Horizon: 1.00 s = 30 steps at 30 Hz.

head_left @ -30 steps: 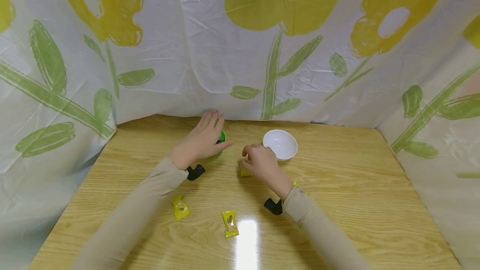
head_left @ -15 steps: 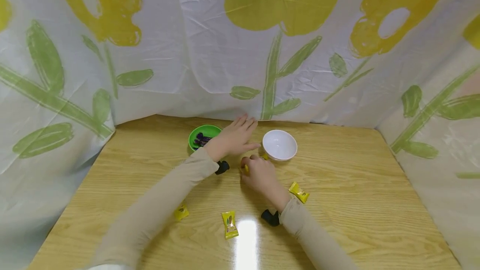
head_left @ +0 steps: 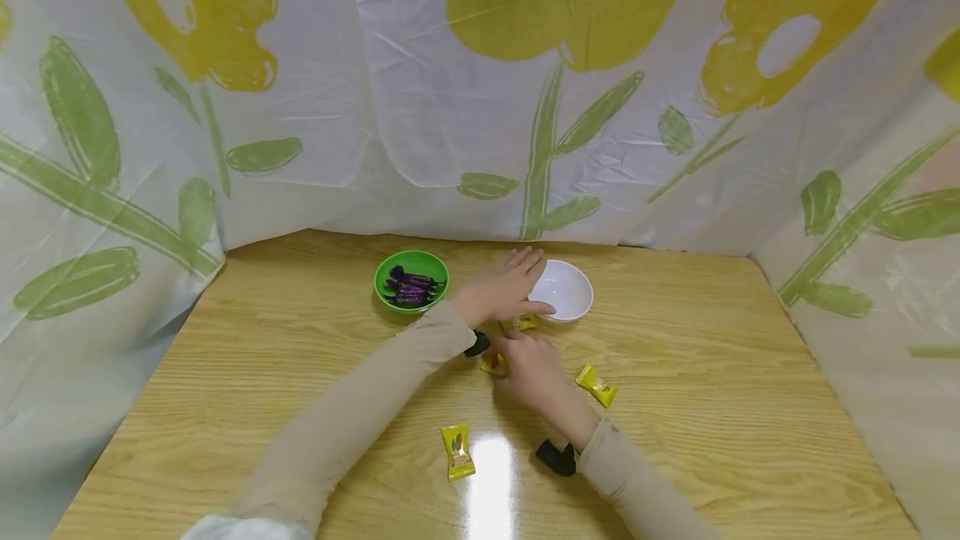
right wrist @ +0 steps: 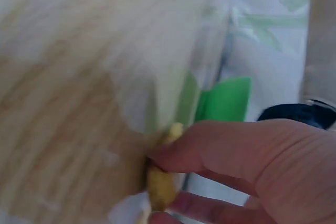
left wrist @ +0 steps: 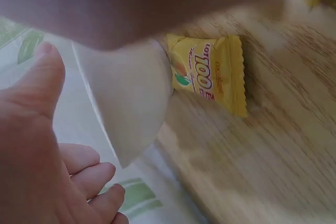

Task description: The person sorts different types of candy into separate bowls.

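My left hand [head_left: 506,286], fingers straight, is at the near-left rim of the white bowl [head_left: 572,290]. In the left wrist view its thumb stands apart from the fingers beside the bowl's side. Close against that bowl lies a yellow-wrapped candy [left wrist: 210,72], partly covered by my hands in the head view. Just nearer on the table, my right hand [head_left: 534,369] pinches another yellow-wrapped candy [right wrist: 161,187] between thumb and fingers; the right wrist view is blurred there. Inside the white bowl I see no candy on the visible part.
A green bowl [head_left: 382,290] at the back left holds several purple-wrapped candies [head_left: 411,286]. Two more yellow-wrapped candies lie apart, one candy [head_left: 597,386] to the right and one candy [head_left: 458,452] near the front. A flowered cloth [head_left: 420,148] hangs behind the table [head_left: 720,373].
My left hand has moved right, from over the green bowl to the white bowl. My right hand has come slightly nearer. The left arm now covers where a yellow-wrapped candy lay.
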{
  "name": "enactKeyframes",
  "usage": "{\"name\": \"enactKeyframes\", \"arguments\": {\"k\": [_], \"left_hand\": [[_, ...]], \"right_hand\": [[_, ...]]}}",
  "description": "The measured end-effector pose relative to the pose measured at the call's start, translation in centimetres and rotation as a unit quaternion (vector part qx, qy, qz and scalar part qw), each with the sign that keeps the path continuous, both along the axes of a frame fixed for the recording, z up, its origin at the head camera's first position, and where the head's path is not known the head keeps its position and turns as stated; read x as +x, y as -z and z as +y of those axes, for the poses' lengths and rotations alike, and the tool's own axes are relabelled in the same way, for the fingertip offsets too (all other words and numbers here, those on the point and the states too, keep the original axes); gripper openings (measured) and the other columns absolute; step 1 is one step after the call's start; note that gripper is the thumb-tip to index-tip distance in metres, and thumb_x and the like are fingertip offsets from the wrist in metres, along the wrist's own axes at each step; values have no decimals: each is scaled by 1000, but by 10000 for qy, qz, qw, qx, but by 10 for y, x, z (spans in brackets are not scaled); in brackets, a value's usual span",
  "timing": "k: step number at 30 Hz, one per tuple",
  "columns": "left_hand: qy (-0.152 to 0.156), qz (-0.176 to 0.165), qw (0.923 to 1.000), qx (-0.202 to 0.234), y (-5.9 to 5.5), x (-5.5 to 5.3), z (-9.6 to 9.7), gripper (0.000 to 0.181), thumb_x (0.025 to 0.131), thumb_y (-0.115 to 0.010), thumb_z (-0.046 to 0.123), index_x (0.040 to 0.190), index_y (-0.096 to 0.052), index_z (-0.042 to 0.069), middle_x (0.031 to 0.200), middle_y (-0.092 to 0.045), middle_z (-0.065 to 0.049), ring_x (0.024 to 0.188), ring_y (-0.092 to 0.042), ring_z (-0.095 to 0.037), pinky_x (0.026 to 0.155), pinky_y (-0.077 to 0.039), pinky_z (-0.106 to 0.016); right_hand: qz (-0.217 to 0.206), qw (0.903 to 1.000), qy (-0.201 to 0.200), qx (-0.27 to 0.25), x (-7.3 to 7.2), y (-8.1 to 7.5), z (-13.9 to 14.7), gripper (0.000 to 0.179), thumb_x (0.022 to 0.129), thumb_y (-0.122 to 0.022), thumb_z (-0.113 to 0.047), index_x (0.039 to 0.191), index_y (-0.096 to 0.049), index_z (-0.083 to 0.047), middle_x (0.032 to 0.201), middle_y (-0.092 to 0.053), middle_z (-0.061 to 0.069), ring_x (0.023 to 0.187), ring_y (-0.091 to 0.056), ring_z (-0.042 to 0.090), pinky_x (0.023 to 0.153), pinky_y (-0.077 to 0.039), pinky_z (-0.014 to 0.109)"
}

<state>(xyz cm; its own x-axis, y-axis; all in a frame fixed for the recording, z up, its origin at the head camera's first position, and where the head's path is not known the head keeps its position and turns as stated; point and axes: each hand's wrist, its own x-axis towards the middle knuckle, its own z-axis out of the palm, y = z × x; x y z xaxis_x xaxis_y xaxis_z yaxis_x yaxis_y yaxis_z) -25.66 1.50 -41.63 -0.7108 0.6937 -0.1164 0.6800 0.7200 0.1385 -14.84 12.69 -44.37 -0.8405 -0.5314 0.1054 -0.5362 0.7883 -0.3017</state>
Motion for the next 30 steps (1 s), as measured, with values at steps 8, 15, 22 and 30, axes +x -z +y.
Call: {"name": "enactKeyframes", "arguments": {"k": [8, 15, 22, 30], "left_hand": [[-95, 101, 9996, -265, 7, -2, 8, 91, 97, -36, 68, 158, -18, 2, 164, -15, -14, 151, -10, -30, 122, -10, -39], [-159, 140, 9994, -281, 10, -4, 7, 90, 96, -38, 68, 157, -24, 2, 164, -17, -13, 151, -11, -32, 122, -11, -39], [-198, 223, 9986, -427, 10, -4, 6, 85, 99, -39, 63, 157, -23, 3, 164, -17, -12, 151, -9, -32, 122, -12, -39], [-246, 103, 9992, -297, 11, -4, 9, 92, 96, -35, 70, 157, -23, 3, 164, -17, -12, 151, -10, -33, 122, -9, -39]], "right_hand": [[-1740, 9810, -772, -368, -9, -22, 31, 25, 68, -76, 3, 85, -72, -14, 83, -66, -4, 80, -59, 16, 73, -51, 34], [-2514, 9584, -947, -963, -23, -52, 69, 24, 76, -73, 6, 93, -73, -12, 90, -67, 4, 75, -57, 23, 58, -48, 28], [-1765, 9708, -128, -1617, -44, -70, 96, 20, 83, -72, 3, 101, -72, -7, 98, -66, 10, 67, -56, 21, 60, -49, 31], [-860, 9768, 842, -1773, -69, -47, 100, 15, 87, -73, -4, 102, -73, -5, 101, -70, 12, 63, -54, 21, 57, -46, 34]]}}
